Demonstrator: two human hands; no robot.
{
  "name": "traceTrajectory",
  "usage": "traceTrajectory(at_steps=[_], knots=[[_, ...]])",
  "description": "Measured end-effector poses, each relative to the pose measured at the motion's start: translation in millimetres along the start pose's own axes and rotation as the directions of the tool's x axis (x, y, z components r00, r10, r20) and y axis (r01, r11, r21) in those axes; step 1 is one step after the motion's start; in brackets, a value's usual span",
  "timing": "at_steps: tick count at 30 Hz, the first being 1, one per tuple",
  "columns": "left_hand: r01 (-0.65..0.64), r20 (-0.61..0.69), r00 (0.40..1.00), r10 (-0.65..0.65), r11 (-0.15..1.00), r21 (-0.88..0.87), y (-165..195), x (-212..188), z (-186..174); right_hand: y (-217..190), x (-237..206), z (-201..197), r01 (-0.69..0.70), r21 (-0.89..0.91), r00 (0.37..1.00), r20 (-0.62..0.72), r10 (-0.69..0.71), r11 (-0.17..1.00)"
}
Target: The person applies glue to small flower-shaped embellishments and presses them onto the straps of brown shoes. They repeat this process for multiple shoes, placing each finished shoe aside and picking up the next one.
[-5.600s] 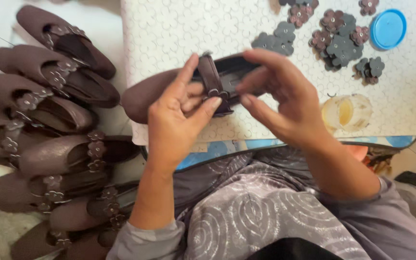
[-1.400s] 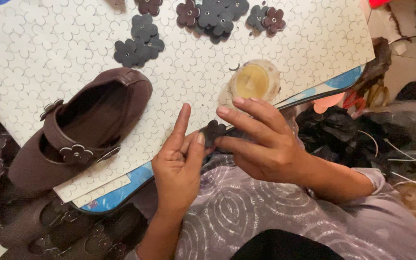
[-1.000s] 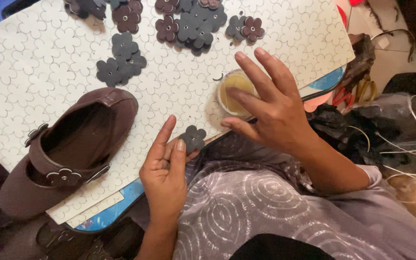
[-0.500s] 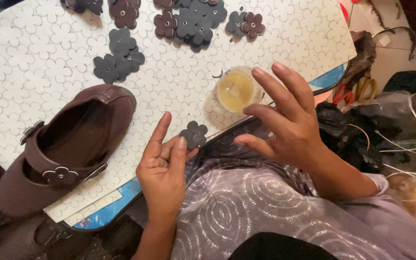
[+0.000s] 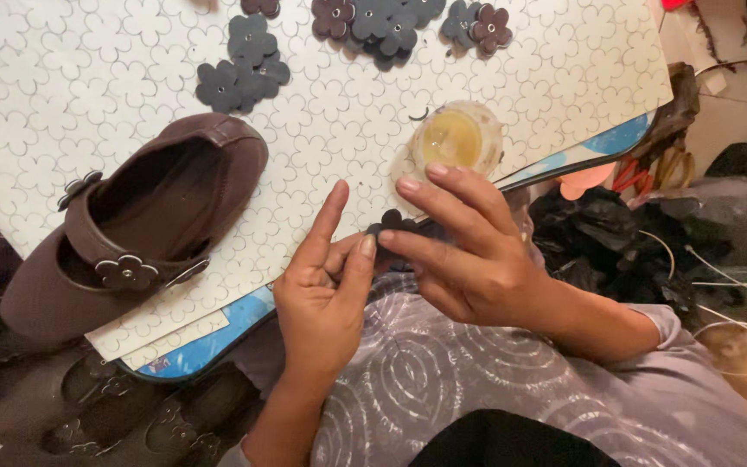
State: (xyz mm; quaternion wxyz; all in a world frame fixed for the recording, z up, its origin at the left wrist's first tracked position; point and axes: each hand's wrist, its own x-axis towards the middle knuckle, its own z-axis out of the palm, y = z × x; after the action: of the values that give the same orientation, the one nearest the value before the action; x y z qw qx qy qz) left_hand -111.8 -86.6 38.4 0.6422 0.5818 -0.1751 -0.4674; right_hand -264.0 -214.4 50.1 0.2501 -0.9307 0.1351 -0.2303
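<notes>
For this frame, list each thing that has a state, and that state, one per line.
Left hand: pinching the dark flower piece, index finger raised.
Right hand: fingers on the same flower piece.
Flower piece: held between both hands at the board's edge.
Brown shoe: lying on the board, strap fastened, flower on strap.
Glue cup: open, yellowish contents.
Loose flowers: in small piles on the board.
Board: resting across the lap.

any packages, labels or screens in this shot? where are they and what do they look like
No screens or signs show.
Small container: on the white flower-cut sheet, just above the right hand; round, clear, with yellow contents.
Printed board: under the sheet, edge showing near the left hand; flat, blue with a dark rim.
</notes>
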Motion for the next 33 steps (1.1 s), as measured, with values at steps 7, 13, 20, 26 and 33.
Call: traceTrajectory(at_steps=[7,13,20,26,33], knots=[[0.050,-0.067,0.997,-0.047,0.998,0.044,1,-1,-5,3,2,4,-0.003,-0.069,0.999,-0.053,-0.001,0.998],[0.028,-0.052,0.998,-0.025,0.999,0.046,0,-2,-8,-2,1,6,0.027,-0.019,1.000,0.009,-0.027,0.999],[0.047,-0.087,0.995,-0.047,0.999,-0.005,4,-5,-21,-7,7,11,0.032,-0.015,0.999,-0.022,-0.033,0.999],[0.081,-0.055,0.994,-0.091,0.985,-0.154,9,-14,-44,-20,17,19,0.009,0.213,0.996,-0.086,0.010,0.977],[0.237,0.142,0.969,-0.203,0.925,-0.297,16,-27,-98,-34,45,56,-0.044,0.591,0.998,0.053,0.016,0.805]])
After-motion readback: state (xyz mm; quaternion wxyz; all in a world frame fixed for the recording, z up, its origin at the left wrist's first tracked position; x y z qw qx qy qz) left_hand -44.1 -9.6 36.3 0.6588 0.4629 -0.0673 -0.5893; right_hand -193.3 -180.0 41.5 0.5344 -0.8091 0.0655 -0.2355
